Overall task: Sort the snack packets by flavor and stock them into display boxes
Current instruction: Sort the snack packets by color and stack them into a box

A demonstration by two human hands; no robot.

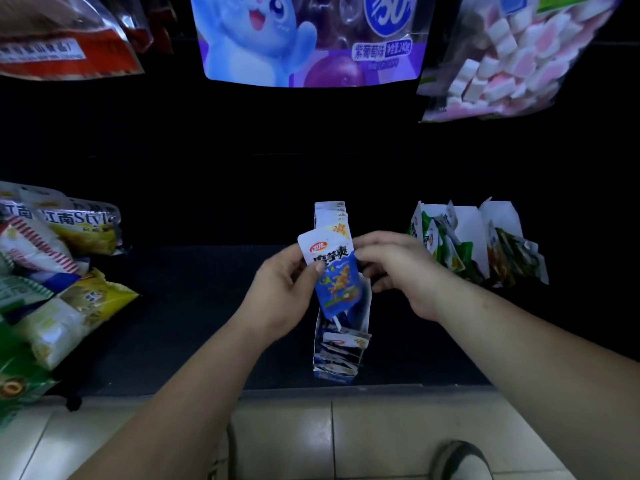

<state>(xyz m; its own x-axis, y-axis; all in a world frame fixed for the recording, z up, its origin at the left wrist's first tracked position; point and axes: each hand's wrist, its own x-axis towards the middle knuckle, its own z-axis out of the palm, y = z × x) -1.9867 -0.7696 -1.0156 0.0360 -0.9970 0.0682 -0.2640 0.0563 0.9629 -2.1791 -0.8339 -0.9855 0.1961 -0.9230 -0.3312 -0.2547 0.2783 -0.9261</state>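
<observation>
A blue and white snack packet stands upright in the air, pinched by my left hand at its left edge and by my right hand at its upper right edge. It hangs just above a narrow white and blue display box on the dark shelf, which holds several matching blue packets. Behind the held packet, more blue packets stand at the box's far end. To the right, a white display box holds green packets, and a second white box holds darker packets.
Large snack bags lie piled at the left of the dark shelf. Hanging above are a purple grape-candy bag, a marshmallow bag and a red bag. Tiled floor and a shoe lie below the shelf edge.
</observation>
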